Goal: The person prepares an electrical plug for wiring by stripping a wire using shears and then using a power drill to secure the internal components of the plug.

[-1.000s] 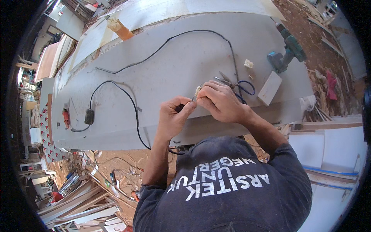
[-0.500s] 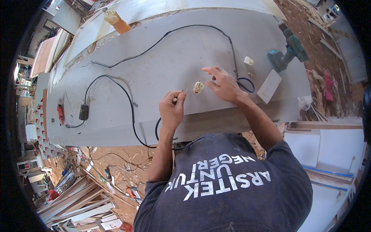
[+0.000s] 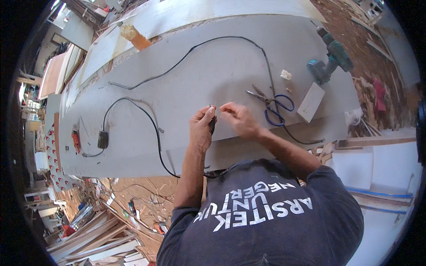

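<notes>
At the near middle of the grey-topped table (image 3: 195,80), my left hand (image 3: 202,126) is closed on the end of a dark cable (image 3: 211,125), with a small bit showing at the thumb tip. My right hand (image 3: 239,120) is just beside it, fingers curled and blurred; what they hold, if anything, I cannot make out. To their right lie blue-handled scissors (image 3: 274,116) across a long black cable (image 3: 226,37). A small white piece (image 3: 285,74) rests farther back.
A green cordless drill (image 3: 333,55) and white block (image 3: 310,102) lie right. At left are a red tool (image 3: 76,142) and black box (image 3: 103,139) on a cord. An orange-yellow object (image 3: 135,37) stands at the back. Wood offcuts (image 3: 88,235) litter the floor.
My right hand has let go of the whitish plug-like piece and moved lower, beside my left hand; that piece is now out of sight. My left hand still grips the cable end.
</notes>
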A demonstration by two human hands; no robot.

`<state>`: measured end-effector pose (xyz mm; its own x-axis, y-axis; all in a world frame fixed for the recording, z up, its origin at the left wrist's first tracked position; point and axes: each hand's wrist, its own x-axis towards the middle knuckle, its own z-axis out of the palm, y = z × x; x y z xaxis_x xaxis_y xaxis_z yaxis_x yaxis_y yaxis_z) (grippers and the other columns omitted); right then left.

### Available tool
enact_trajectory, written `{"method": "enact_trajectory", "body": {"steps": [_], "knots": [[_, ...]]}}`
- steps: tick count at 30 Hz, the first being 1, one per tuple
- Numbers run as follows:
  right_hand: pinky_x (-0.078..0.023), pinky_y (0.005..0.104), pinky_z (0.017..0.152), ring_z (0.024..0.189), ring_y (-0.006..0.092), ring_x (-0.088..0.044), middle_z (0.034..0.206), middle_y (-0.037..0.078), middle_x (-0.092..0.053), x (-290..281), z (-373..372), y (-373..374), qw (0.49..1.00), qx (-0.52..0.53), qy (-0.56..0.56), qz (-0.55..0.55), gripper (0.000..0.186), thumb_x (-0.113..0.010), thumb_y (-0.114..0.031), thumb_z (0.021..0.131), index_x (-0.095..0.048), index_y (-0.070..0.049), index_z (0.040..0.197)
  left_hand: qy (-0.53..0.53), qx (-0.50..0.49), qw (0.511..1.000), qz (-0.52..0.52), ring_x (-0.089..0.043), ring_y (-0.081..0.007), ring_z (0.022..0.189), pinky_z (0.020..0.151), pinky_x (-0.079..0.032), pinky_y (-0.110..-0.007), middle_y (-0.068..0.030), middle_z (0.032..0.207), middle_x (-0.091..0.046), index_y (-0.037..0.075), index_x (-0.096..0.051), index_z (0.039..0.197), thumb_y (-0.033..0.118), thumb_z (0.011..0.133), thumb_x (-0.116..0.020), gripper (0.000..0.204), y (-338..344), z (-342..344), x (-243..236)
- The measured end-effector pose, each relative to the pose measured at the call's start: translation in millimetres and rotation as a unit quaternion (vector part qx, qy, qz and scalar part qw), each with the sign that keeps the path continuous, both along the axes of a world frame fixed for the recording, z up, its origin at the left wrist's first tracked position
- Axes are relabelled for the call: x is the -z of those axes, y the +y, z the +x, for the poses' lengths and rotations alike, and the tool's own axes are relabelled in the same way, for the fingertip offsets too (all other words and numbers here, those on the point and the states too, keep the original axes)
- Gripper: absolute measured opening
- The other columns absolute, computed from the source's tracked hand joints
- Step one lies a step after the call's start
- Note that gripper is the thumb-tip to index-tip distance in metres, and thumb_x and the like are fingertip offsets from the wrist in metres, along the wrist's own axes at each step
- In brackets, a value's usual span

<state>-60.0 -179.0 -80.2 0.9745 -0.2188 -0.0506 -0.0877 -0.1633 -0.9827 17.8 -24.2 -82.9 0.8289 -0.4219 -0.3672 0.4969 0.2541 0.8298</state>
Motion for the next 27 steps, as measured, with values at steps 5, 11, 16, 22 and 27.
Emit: {"method": "enact_trajectory", "body": {"steps": [5,11,16,22,27], "knots": [[-0.053,0.0312,0.08,0.088,0.015,-0.065,0.097,0.01,-0.072,-5.2,11.2,29.8,0.969,0.136,-0.106,0.176,0.022,-0.065,-0.015,0.097,-0.068,0.002,0.11,0.038,0.022,0.995,-0.091,-0.063,-0.0125,0.083,0.075,-0.053,-0.027,-0.0031,0.096,-0.066,0.003,-0.066,0.109,0.012,0.098,-0.063,0.014,-22.6,7.0,-20.6],[-0.051,0.0291,0.074,0.083,0.0126,-0.064,0.091,0.008,-0.072,-20.4,8.2,17.5,0.956,0.213,-0.119,0.165,0.019,-0.065,-0.012,0.096,-0.07,0.002,0.106,0.045,0.076,0.989,-0.117,-0.063,-0.0169,0.092,0.085,-0.051,-0.034,-0.0059,0.099,-0.064,0.003,-0.061,0.111,0.013,0.1,-0.056,0.016,-39.0,7.8,-37.1],[-0.05,0.0276,0.069,0.077,0.0111,-0.062,0.084,0.006,-0.069,-31.3,-3.8,24.6,0.946,0.296,-0.12,0.065,0.019,-0.062,-0.012,0.098,-0.068,0.004,0.106,-0.014,0.17,0.982,-0.079,-0.061,-0.0126,0.085,0.079,-0.05,-0.028,-0.0041,0.093,-0.067,0.002,-0.066,0.112,0.012,0.097,-0.058,0.02,-42.5,26.6,-24.7],[-0.052,0.0264,0.059,0.065,0.0109,-0.06,0.078,0.005,-0.064,-34.8,-36.6,33.2,0.901,0.368,-0.104,0.202,0.023,-0.061,-0.014,0.1,-0.065,0.007,0.11,-0.258,0.3,0.896,0.203,-0.059,-0.0209,0.101,0.089,-0.049,-0.036,-0.011,0.113,-0.063,-0.001,-0.055,0.137,0.027,0.093,-0.062,0.053,-40.4,87.6,16.0],[-0.049,0.0233,0.052,0.061,0.0083,-0.058,0.079,0.003,-0.063,-24.0,-66.3,57.2,0.852,0.471,-0.106,0.202,0.019,-0.064,-0.016,0.1,-0.065,0.003,0.102,-0.395,0.394,0.766,0.318,-0.059,-0.0278,0.115,0.098,-0.048,-0.037,-0.0195,0.125,-0.059,0.0,-0.056,0.137,0.026,0.089,-0.064,0.055,-67.8,84.6,17.6]]}}
